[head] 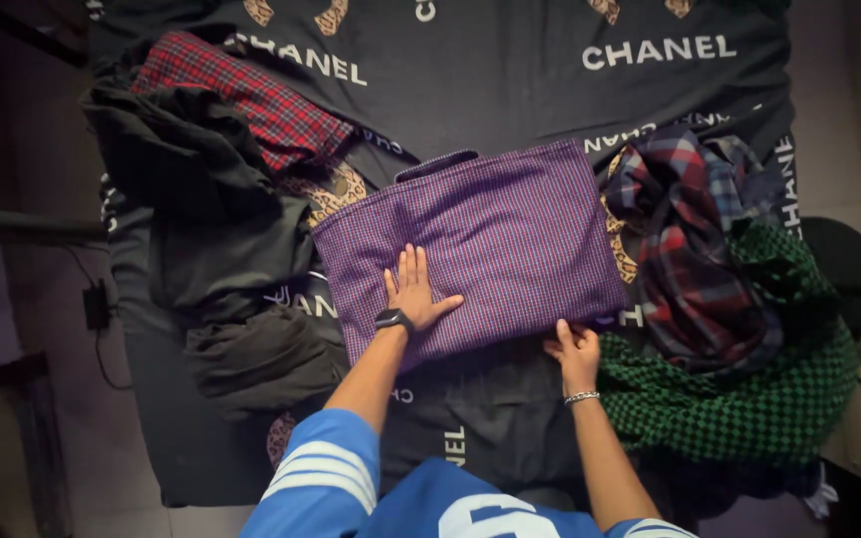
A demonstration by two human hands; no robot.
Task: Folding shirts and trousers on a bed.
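A purple checked shirt [510, 234], folded into a rectangle, lies in the middle of a bed covered by a black blanket [490, 70] with white lettering. My left hand [413, 289] rests flat on the shirt's near left part, fingers spread, a dark watch on the wrist. My right hand [572, 351] grips the shirt's near edge at the right, fingers curled under the fabric, a thin bracelet on the wrist.
A heap of dark grey and black garments [211, 239] lies at the left with a red plaid shirt [251, 95] on top. At the right sit a red-and-blue plaid shirt [695, 249] and a green-and-black checked garment [749, 389].
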